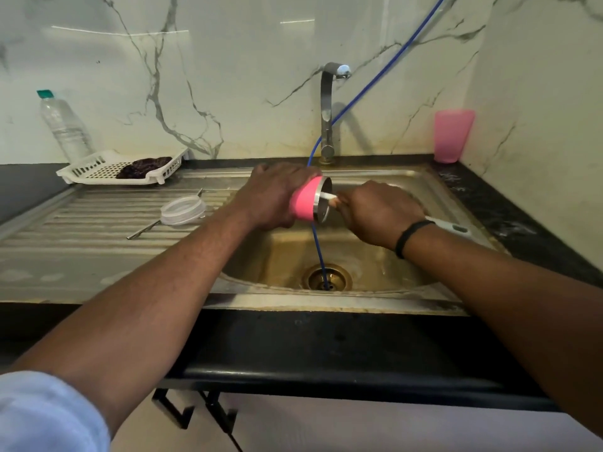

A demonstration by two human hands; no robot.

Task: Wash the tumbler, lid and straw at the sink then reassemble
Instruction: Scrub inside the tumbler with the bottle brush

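Gripping tumbler (305, 200) sideways, left hand (272, 197) fingers wrapped | right hand (378, 212) fingers clamped on brush (326, 196) inside

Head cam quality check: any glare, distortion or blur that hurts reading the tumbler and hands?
Head view: wide-angle bowing curves the counter edge; window glare streaks the marble backsplash; the sleeve is blurred at the bottom left. The pink tumbler, left hand and right hand are evenly lit and fairly sharp.

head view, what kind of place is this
Most likely a home kitchen sink counter: a steel sink with ribbed drainboard, a tap against a marble-look wall, and a dish tray.
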